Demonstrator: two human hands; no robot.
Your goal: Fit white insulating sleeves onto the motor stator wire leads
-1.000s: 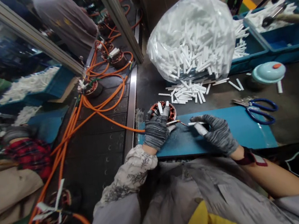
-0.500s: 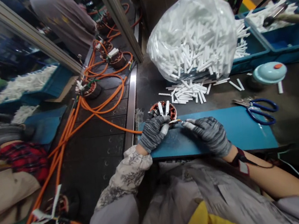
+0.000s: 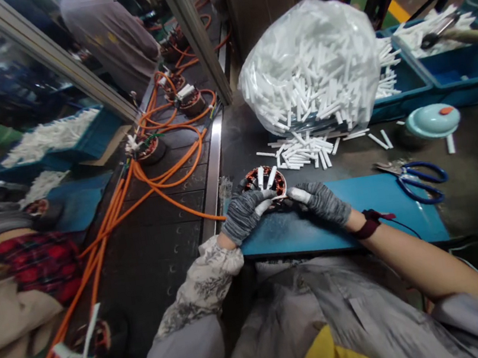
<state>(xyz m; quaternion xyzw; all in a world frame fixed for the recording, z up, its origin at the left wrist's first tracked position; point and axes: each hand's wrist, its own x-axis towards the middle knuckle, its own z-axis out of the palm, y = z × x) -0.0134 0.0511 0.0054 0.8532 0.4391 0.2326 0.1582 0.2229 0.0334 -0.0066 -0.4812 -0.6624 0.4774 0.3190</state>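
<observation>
Working at mid-frame, gloved left hand (image 3: 244,215) pinches a white lead (image 3: 279,198) at the lower edge of a copper-wound stator (image 3: 280,182), right hand (image 3: 321,202) reaching its other end, grip unclear from here, white tubes (image 3: 304,151) scattered just above.

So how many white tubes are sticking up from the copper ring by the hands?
2: the left tube, nearly upright, and the right tube, leaning rightward. The left hand covers part of the copper ring, so others may be hidden.
</observation>
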